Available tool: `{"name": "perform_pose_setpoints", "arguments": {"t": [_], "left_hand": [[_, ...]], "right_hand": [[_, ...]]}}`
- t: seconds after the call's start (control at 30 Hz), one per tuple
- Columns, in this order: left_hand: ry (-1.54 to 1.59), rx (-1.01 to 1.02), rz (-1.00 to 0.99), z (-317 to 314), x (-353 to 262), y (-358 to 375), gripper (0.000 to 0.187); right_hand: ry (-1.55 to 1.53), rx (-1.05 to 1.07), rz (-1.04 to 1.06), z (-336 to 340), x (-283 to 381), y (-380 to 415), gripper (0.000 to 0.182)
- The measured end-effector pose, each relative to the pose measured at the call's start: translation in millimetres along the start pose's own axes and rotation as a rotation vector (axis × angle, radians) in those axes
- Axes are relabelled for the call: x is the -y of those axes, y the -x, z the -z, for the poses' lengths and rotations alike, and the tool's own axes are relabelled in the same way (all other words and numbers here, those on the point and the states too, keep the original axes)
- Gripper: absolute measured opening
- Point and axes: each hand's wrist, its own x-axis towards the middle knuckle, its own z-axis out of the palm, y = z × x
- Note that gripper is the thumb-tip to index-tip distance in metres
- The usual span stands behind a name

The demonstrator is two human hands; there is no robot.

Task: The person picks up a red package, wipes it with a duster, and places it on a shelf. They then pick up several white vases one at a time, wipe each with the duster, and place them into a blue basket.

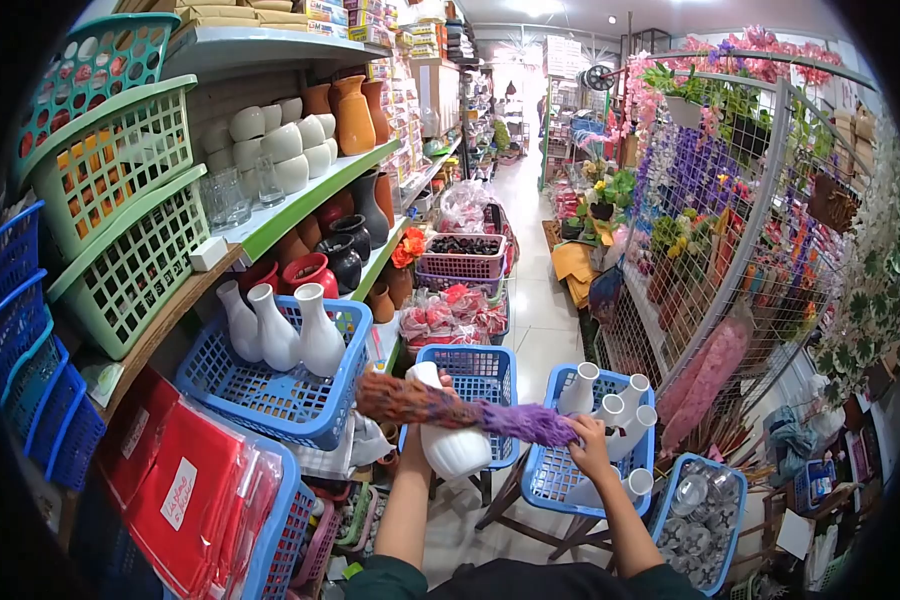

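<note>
My left hand [414, 452] is wrapped around a white vase [457, 453], which is tilted with its neck [424, 374] up and its base toward me. My right hand [590, 450] grips the purple end of a fluffy brown-and-purple duster [470, 412]. Across the vase's middle lies the duster, hiding part of it. To the left, three white vases [320, 335] stand in a blue basket [315, 428]. Just beyond my right hand, several more white vases [576, 390] fill another blue basket [536, 488] on a stool.
Behind the held vase is a third blue basket [510, 375]. Shelves [310, 200] with pots and cups line the left. Packaged red cloths [185, 480] lie at lower left. A basket of clear glassware [705, 520] is at lower right, below a wire rack [710, 250] with artificial flowers.
</note>
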Motion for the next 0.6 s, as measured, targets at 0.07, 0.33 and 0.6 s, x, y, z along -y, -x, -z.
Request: {"name": "perform_pose_setpoints", "arguments": {"t": [0.07,0.33,0.6], "left_hand": [[-0.089,0.003,-0.029,2.9,-13.6,2.3,0.049],[-0.39,-0.312,0.077,-28.4,29.2,-3.5,0.057],[-0.839,-0.401,-0.078,17.4,35.0,-19.5,0.049]], "right_hand": [[-0.035,0.032,0.022,2.4,-5.2,6.5,0.044],[-0.033,-0.019,-0.037,-27.6,-1.5,-7.7,0.04],[0.053,-0.138,-0.258,-43.1,8.8,-14.1,0.033]]}}
